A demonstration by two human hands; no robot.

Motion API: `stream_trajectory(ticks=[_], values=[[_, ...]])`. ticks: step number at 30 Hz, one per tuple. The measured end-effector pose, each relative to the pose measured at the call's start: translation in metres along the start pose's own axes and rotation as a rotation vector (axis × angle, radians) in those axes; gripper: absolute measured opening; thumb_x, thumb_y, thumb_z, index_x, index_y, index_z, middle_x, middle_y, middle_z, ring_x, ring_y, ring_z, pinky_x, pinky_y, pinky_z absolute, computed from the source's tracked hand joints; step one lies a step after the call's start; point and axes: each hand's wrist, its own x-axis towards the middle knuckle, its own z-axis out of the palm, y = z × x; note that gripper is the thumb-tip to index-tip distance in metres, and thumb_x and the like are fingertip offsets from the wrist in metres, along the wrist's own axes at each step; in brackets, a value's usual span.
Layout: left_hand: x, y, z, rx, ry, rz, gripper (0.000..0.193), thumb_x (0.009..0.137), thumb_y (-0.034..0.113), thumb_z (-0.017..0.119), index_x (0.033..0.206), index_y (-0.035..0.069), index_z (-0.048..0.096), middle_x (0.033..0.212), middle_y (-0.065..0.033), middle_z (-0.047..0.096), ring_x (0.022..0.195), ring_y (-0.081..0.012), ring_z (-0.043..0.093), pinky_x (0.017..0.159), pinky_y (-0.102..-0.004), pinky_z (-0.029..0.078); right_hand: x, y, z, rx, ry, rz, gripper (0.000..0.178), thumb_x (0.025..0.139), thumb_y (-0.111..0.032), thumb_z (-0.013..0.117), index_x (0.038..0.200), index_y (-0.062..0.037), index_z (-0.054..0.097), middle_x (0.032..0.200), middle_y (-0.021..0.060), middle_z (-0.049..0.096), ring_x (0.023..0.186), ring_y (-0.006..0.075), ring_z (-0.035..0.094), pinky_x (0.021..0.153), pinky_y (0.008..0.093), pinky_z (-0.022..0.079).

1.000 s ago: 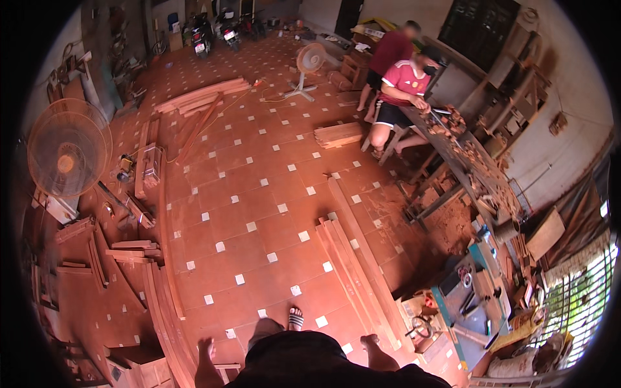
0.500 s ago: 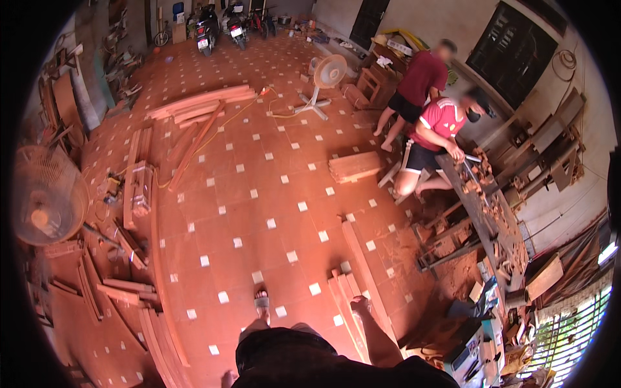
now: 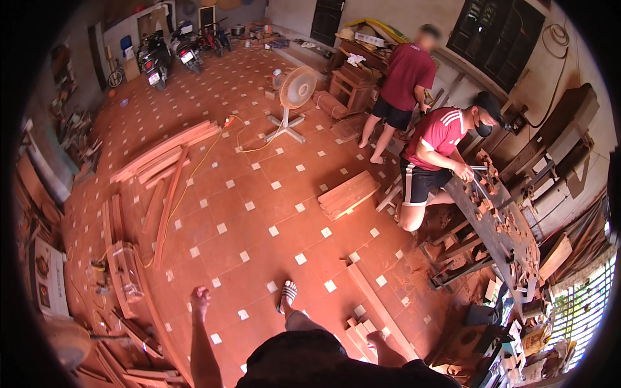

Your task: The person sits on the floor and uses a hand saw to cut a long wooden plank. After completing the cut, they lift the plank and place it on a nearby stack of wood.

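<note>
My left hand (image 3: 201, 298) hangs over the tiled floor on the left, its fingers curled in with nothing seen in them. My right hand (image 3: 376, 337) is low at the right of my body, fingers curled, also with nothing visible in its grasp. From this view the right hand overlaps a bundle of short reddish boards (image 3: 358, 337) on the floor; contact between them does not show. Beside that hand lies one long board (image 3: 383, 312). My sandalled foot (image 3: 288, 292) is on the tiles ahead of my body.
A person in red (image 3: 440, 139) works at a chip-strewn bench (image 3: 482, 223); another person (image 3: 406, 81) stands behind. Stacked boards (image 3: 349, 194) lie before them. A standing fan (image 3: 298, 88), a yellow cord (image 3: 202, 161) and more timber (image 3: 165, 150) are ahead. Motorbikes (image 3: 154, 59) stand far back.
My left hand and forearm have come into view. The view has shifted, and the sandalled foot now shows further right. My right hand sits lower in the picture beside the short boards.
</note>
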Motion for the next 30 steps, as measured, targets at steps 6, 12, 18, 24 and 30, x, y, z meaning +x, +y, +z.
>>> stream_trajectory(ticks=[6, 12, 18, 24, 30], values=[[0.017, -0.036, 0.038, 0.252, -0.080, -0.497, 0.005, 0.098, 0.026, 0.060, 0.099, 0.021, 0.062, 0.073, 0.0041, 0.056, 0.060, -0.0115, 0.058, 0.051, -0.0321, 0.047, 0.045, -0.181, -0.042, 0.167, -0.074, 0.024, 0.011, 0.094, -0.015, 0.063, 0.102, -0.0113, 0.055, 0.079, 0.0116, 0.059, 0.060, 0.0310, 0.064, 0.045, 0.0424, 0.054], [0.050, -0.014, 0.103, 0.384, -0.132, -0.804, 0.011, 0.098, 0.029, 0.061, 0.099, 0.018, 0.064, 0.069, 0.0015, 0.056, 0.059, -0.0160, 0.058, 0.054, -0.0373, 0.048, 0.147, -0.440, -0.139, 0.419, 0.184, -0.330, 0.027, 0.079, -0.020, 0.071, 0.104, -0.0127, 0.078, 0.076, 0.0127, 0.075, 0.069, 0.0228, 0.074, 0.062, 0.0389, 0.059], [0.262, 0.075, 0.211, 0.498, -0.238, -0.733, 0.015, 0.097, 0.028, 0.061, 0.093, 0.014, 0.064, 0.065, -0.0006, 0.056, 0.054, -0.0166, 0.055, 0.049, -0.0366, 0.044, 0.174, -0.673, -0.195, 0.339, 0.359, -0.644, 0.026, 0.088, -0.011, 0.067, 0.114, -0.0062, 0.070, 0.084, 0.0082, 0.073, 0.065, 0.0165, 0.068, 0.054, 0.0330, 0.057], [0.566, 0.244, 0.406, 0.715, -0.444, -0.323, 0.020, 0.096, 0.028, 0.062, 0.087, 0.011, 0.065, 0.061, -0.0026, 0.055, 0.049, -0.0173, 0.052, 0.043, -0.0360, 0.040, 0.162, -0.844, -0.231, 0.386, 0.122, -0.563, 0.031, 0.089, -0.011, 0.067, 0.120, -0.0050, 0.069, 0.086, 0.0075, 0.073, 0.068, 0.0158, 0.068, 0.057, 0.0324, 0.058], [0.695, 0.464, 0.676, 0.523, -0.731, 0.208, 0.022, 0.093, 0.028, 0.068, 0.096, 0.006, 0.067, 0.081, -0.0030, 0.066, 0.073, -0.0115, 0.059, 0.061, -0.0305, 0.046, 0.216, -0.917, -0.286, 0.367, 0.211, -0.415, 0.034, 0.082, -0.022, 0.072, 0.112, -0.0073, 0.075, 0.106, 0.0127, 0.078, 0.101, 0.0268, 0.075, 0.087, 0.0380, 0.060]])
